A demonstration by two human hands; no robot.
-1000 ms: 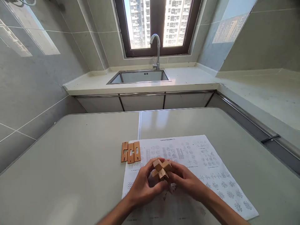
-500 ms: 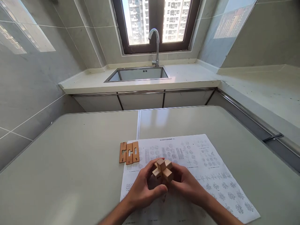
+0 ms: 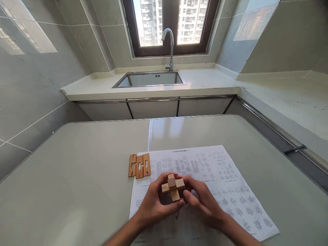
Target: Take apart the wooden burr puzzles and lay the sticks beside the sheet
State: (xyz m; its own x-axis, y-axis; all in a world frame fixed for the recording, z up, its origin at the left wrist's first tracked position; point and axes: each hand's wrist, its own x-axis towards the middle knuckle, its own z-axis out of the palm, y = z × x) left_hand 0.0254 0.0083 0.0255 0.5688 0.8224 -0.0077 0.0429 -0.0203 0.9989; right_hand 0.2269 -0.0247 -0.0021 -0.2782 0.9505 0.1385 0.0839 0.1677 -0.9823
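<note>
Both my hands hold a small wooden interlocking puzzle (image 3: 172,187), a cross of light wood bars, just above a printed paper sheet (image 3: 220,177). My left hand (image 3: 153,205) grips it from the left and below, thumb under the lowest bar. My right hand (image 3: 205,201) grips it from the right, fingers curled around its back. Three loose notched wooden bars (image 3: 139,165) lie side by side at the sheet's far left corner, apart from both hands.
The sheet lies on a pale grey table (image 3: 77,184) with a seam down its middle. Beyond it run a counter, a steel sink (image 3: 148,79), a curved tap (image 3: 169,48) and a window. A second counter (image 3: 287,92) runs along the right.
The puzzle has been turned in my hands and shifted slightly left and lower; a different face now points up. The three loose bars have not moved.
</note>
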